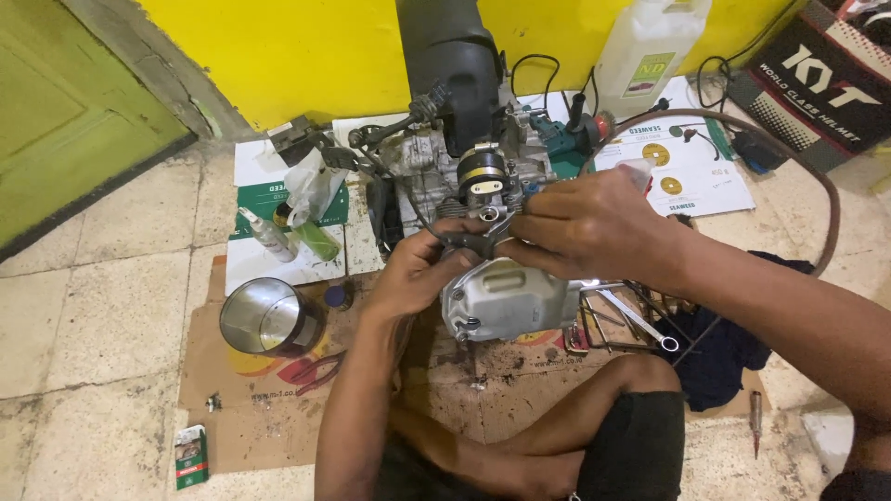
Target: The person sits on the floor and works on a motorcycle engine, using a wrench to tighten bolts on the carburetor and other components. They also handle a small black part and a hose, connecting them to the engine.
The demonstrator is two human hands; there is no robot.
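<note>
A small engine (pixel 483 186) with a silver valve cover (pixel 506 301) stands on flattened cardboard (pixel 269 408) in front of me. My left hand (pixel 418 269) grips a dark hose or bracket at the top of the cover. My right hand (pixel 585 227) is closed on the same dark part from the right side, just below the round throttle body (pixel 481 176). Both hands touch each other's working spot; the gripped piece is mostly hidden by fingers.
A shiny metal cup (pixel 269 317) and red pliers (pixel 316 369) lie at left. Bottles (pixel 269 237) and a plastic bag stand behind them. Wrenches (pixel 640 320) and a dark cloth (pixel 733 343) lie at right, a white jug (pixel 645 51) at the back, a small box (pixel 190 455) at the front left.
</note>
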